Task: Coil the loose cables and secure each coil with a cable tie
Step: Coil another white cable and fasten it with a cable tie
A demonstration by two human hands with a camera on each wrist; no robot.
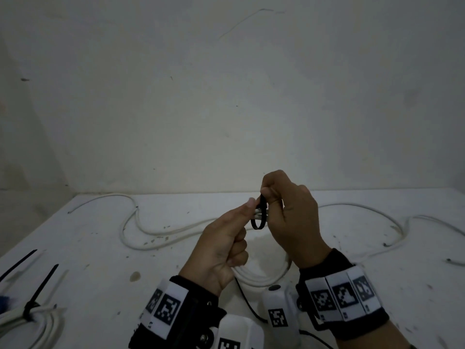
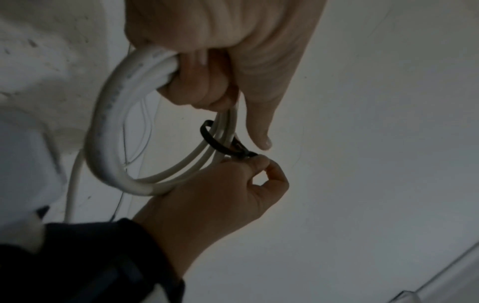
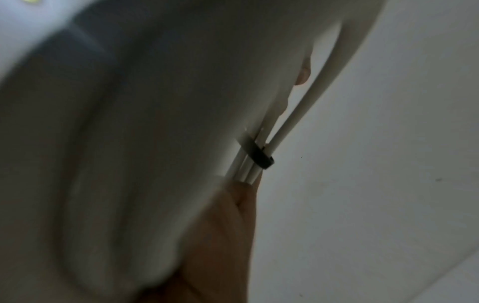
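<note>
I hold a white cable coil [image 1: 261,279] up over the table. My left hand [image 1: 241,222] grips its strands with the lower fingers curled round them, index finger straight [image 2: 259,127]. A black cable tie [image 1: 259,219] forms a loose loop around the strands [image 2: 215,139]. My right hand [image 1: 270,195] pinches the tie at the top of the loop between thumb and fingertips [image 2: 249,164]. In the right wrist view, the tie [image 3: 256,153] crosses the white strands [image 3: 246,170]; the rest is blurred palm. How tight the loop sits I cannot tell.
Loose white cables snake over the table [image 1: 100,248] at the left [image 1: 141,230] and the right [image 1: 377,210]. A tied coil [image 1: 37,323] with a black tie [image 1: 40,290] lies at the bottom left, a spare black tie [image 1: 17,263] beside it. The wall [image 1: 226,96] stands close behind.
</note>
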